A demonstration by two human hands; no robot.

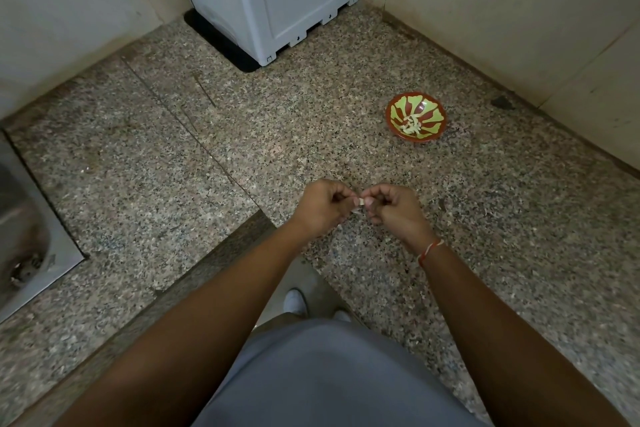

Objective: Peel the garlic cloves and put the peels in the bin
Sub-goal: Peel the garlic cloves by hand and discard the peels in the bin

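Observation:
A small pale garlic clove (pixel 360 202) sits between my two hands above the speckled granite counter (pixel 173 184). My left hand (pixel 320 206) and my right hand (pixel 394 210) both pinch it with curled fingers, fingertips meeting at the clove. A thin bit of peel hangs just below it. Farther back to the right stands a red and green patterned bowl (pixel 398 111) with several garlic cloves (pixel 411 124) lying in its middle. No bin shows in the head view.
A grey plastic appliance (pixel 277 0) on a black mat stands in the far corner. A steel sink (pixel 24 229) is set into the counter at the left. Cream walls enclose the counter at left and right. The counter's front edge runs below my hands.

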